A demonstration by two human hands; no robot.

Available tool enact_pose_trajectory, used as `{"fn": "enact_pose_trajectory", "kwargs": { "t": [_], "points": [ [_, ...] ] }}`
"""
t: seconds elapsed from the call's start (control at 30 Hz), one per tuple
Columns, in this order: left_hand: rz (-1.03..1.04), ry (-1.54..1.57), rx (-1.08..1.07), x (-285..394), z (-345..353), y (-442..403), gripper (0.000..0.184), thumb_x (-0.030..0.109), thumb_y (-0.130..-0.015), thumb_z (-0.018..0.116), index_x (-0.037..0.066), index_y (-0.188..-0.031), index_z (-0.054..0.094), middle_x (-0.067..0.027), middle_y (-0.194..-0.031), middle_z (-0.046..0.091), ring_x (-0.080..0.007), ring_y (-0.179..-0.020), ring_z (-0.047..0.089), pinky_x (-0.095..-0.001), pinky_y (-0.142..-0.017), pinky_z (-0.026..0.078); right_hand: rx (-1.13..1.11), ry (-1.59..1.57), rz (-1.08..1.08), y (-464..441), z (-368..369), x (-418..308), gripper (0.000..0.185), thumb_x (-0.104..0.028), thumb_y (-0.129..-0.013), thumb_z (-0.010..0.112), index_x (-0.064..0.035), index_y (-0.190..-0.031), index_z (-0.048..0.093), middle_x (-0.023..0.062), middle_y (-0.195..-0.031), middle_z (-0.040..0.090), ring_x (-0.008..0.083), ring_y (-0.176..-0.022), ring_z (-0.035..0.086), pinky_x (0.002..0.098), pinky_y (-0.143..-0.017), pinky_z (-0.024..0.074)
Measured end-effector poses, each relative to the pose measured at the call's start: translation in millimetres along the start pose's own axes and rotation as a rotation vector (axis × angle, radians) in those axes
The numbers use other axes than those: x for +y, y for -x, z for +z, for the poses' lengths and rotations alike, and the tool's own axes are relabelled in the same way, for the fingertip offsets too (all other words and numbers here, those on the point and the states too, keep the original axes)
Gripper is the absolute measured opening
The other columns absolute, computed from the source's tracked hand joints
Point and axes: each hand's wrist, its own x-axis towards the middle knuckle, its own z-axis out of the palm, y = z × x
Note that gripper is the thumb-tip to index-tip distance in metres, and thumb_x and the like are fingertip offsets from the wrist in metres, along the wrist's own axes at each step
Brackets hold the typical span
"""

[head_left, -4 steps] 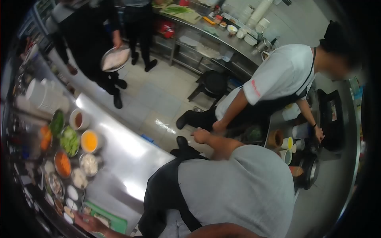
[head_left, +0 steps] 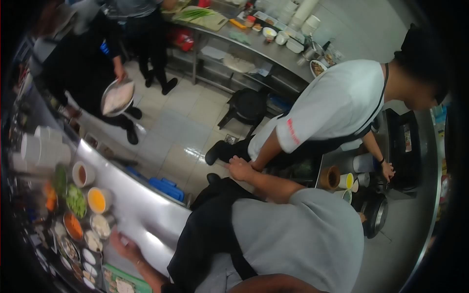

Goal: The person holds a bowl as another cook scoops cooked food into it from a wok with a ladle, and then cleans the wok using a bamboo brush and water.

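My left hand (head_left: 126, 246) is over the steel counter (head_left: 122, 180), beside bowls of ingredients. Its fingers look apart, with nothing visible in them, though slightly blurred. Nearest to it are a bowl of pale pieces (head_left: 100, 226) and a green cutting board (head_left: 132, 282) with pale food on it. My right hand (head_left: 241, 169) is out in front of my apron (head_left: 210, 229), its fingers curled and nothing visible in them. It overlaps the lowered hand of a co-worker in white (head_left: 332, 97); I cannot tell whether they touch.
More bowls hold orange liquid (head_left: 99, 199), chopped greens (head_left: 76, 200) and shredded orange food (head_left: 73, 226). White dishes (head_left: 44, 149) are stacked behind them. Another person carries a fish-like item in a metal bowl (head_left: 117, 97). A black stool (head_left: 247, 105) and blue container (head_left: 166, 188) are low down.
My left hand has moved away from the small containers beside the green board, up over the steel counter. My right hand is slightly farther left. The person with the metal bowl has shifted left and lower.
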Motion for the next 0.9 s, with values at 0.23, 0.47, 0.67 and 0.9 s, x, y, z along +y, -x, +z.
{"fn": "enact_pose_trajectory", "kwargs": {
  "t": [0.23,0.47,0.67,0.9],
  "points": [
    [0.327,0.453,-0.587,201,164,-109,0.032,-0.004,-0.088,0.068,0.007,-0.118,0.072,-0.0151,-0.107,0.069,-0.037,-0.099,0.069,-0.044,-0.084,0.058,0.17,-0.353,0.033,2,9,44,0.042,-0.019,-0.086,0.073,-0.0128,-0.128,0.072,0.012,-0.106,0.064,0.0337,-0.103,0.058,0.0445,-0.091,0.0509],
    [0.345,0.484,-0.71,275,262,-162,0.028,0.002,-0.09,0.068,0.008,-0.117,0.072,-0.0141,-0.104,0.068,-0.0378,-0.096,0.068,-0.0442,-0.082,0.057,-0.017,-0.566,0.141,-15,30,113,0.044,-0.029,-0.092,0.073,-0.0129,-0.133,0.07,0.0179,-0.113,0.067,0.039,-0.109,0.061,0.0472,-0.094,0.0501],
    [0.405,0.483,-1.057,295,367,-207,0.031,0.005,-0.092,0.068,0.011,-0.121,0.073,-0.0137,-0.106,0.068,-0.0363,-0.1,0.069,-0.0437,-0.087,0.057,-0.092,-0.713,0.331,-45,43,153,0.045,-0.032,-0.092,0.072,-0.0144,-0.133,0.07,0.0212,-0.123,0.065,0.0432,-0.117,0.059,0.0496,-0.099,0.0499],
    [0.599,0.385,-1.323,270,549,-284,0.035,0.015,-0.092,0.066,0.011,-0.127,0.072,-0.0182,-0.119,0.069,-0.038,-0.108,0.069,-0.0462,-0.097,0.056,-0.024,-0.899,0.638,-91,49,156,0.045,-0.037,-0.093,0.07,-0.0162,-0.133,0.07,0.025,-0.135,0.063,0.0481,-0.128,0.056,0.0524,-0.104,0.0496]
  ]
}}
